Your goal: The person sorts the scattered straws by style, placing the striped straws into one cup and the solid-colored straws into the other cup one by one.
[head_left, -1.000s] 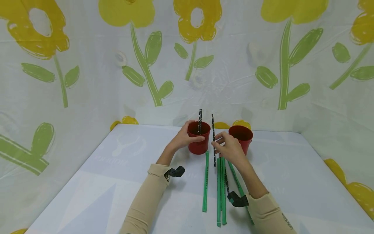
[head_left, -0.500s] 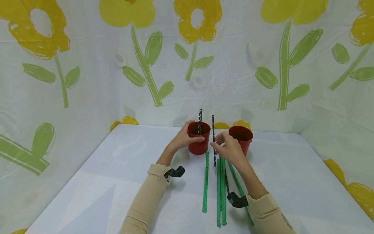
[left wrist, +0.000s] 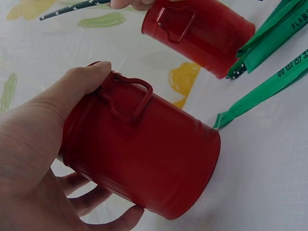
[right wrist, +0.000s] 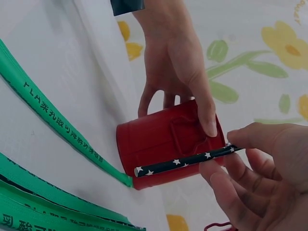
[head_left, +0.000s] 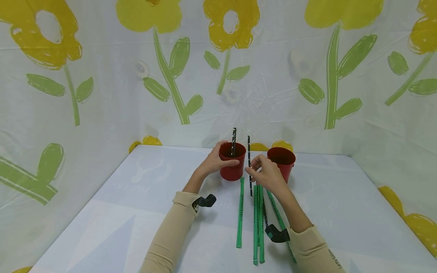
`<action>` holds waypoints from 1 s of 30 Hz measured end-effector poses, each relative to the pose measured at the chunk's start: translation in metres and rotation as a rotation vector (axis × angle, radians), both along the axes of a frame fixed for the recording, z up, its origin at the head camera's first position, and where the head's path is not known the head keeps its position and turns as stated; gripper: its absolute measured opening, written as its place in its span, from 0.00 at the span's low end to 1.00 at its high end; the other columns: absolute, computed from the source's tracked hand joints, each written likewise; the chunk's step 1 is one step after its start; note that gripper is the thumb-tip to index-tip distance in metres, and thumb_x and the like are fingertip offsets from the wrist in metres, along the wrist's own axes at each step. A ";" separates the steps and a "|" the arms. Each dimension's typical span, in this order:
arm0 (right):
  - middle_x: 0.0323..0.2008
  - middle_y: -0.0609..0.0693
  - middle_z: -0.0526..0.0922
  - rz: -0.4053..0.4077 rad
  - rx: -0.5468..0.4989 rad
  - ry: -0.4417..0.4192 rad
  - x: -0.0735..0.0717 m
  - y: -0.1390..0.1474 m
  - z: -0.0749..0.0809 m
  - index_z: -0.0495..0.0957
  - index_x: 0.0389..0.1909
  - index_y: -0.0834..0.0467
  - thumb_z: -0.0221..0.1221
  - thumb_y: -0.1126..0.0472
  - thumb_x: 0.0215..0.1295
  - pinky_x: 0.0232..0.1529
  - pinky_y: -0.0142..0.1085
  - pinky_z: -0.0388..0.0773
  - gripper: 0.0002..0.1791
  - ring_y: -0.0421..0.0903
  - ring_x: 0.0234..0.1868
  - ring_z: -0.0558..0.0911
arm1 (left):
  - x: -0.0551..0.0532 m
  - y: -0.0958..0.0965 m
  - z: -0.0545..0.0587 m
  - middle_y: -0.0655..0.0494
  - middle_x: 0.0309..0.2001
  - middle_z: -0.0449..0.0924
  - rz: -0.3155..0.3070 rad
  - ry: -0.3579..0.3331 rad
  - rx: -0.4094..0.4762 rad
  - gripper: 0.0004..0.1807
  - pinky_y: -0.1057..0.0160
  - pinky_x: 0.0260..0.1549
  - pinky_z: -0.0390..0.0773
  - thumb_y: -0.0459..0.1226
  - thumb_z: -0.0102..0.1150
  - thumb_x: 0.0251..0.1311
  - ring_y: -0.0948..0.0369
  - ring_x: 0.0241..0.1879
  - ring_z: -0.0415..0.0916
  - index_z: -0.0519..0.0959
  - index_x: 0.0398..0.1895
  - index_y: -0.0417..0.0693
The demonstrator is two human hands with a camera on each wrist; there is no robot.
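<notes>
My left hand [head_left: 212, 162] holds a red metal bucket [head_left: 232, 173] upright, with the thumb across its near side below the rim. In the left wrist view, the other fingers curl round the far side of this bucket [left wrist: 149, 154]. Black patterned straws [head_left: 233, 138] stick up out of it. Just right of the bucket, my right hand [head_left: 269, 175] pinches a black straw [head_left: 249, 148] near its middle, upright and outside the bucket. White stars show on this straw [right wrist: 180, 162] in the right wrist view. A second red bucket [head_left: 288, 169] stands behind the right hand.
One narrow green wrapper [head_left: 240, 214] with printed lettering lies in front of the left bucket. Several more green wrappers [head_left: 256, 227] lie to its right, partly under the right forearm, with a black straw [head_left: 264, 212] among them. A flowered curtain [head_left: 266, 76] hangs behind the table.
The straw in my right hand has sunk very slightly, and the fingertips have shifted a little left on it. My left hand and both buckets stay where they were.
</notes>
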State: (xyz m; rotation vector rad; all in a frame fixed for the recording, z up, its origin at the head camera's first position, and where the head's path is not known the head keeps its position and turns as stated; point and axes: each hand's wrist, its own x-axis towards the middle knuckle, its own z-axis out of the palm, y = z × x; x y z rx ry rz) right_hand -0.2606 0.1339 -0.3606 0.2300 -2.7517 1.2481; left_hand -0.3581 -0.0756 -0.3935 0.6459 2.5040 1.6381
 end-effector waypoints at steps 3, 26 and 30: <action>0.38 0.57 0.84 0.001 0.002 -0.002 0.000 0.000 -0.001 0.71 0.44 0.58 0.63 0.55 0.65 0.33 0.35 0.85 0.15 0.51 0.30 0.87 | 0.000 0.000 -0.001 0.55 0.68 0.66 0.002 -0.002 0.003 0.50 0.48 0.62 0.74 0.47 0.72 0.52 0.54 0.67 0.65 0.51 0.75 0.55; 0.46 0.61 0.85 0.001 -0.026 0.149 -0.014 -0.006 0.024 0.72 0.57 0.59 0.58 0.54 0.70 0.28 0.35 0.85 0.19 0.47 0.28 0.88 | -0.001 0.000 -0.001 0.55 0.68 0.66 -0.017 0.002 0.009 0.51 0.49 0.61 0.76 0.48 0.71 0.53 0.54 0.67 0.65 0.51 0.75 0.52; 0.48 0.60 0.85 -0.001 -0.022 0.180 -0.019 -0.010 0.036 0.73 0.55 0.58 0.58 0.53 0.70 0.29 0.35 0.85 0.18 0.48 0.30 0.88 | -0.002 -0.001 -0.001 0.56 0.67 0.66 -0.014 0.004 0.015 0.50 0.49 0.61 0.75 0.48 0.72 0.52 0.54 0.66 0.66 0.52 0.74 0.55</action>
